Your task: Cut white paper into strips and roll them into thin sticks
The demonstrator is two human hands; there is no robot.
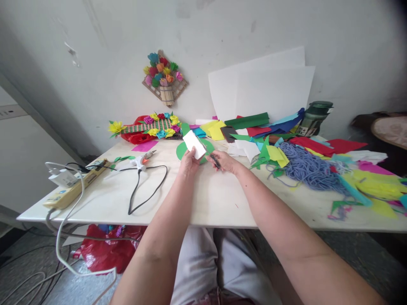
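Note:
My left hand (190,163) is closed on a small folded white paper (194,145), thumb on its face, and holds it tilted over the table. In my right hand (224,162) is a pair of scissors (215,161) with dark handles, its blades pointing up and left along the paper's right edge. How far the blades are apart is too small to tell. Behind the paper, a round green piece (181,150) shows on both sides, partly hidden by the paper and my left hand.
A glue gun (140,163) with a looping black cord and a power strip (76,186) lie left. A flower-decorated craft (146,127) stands behind. Coloured paper sheets (248,121), a blue-grey yarn heap (313,167) and a dark green jar (314,120) fill the right side.

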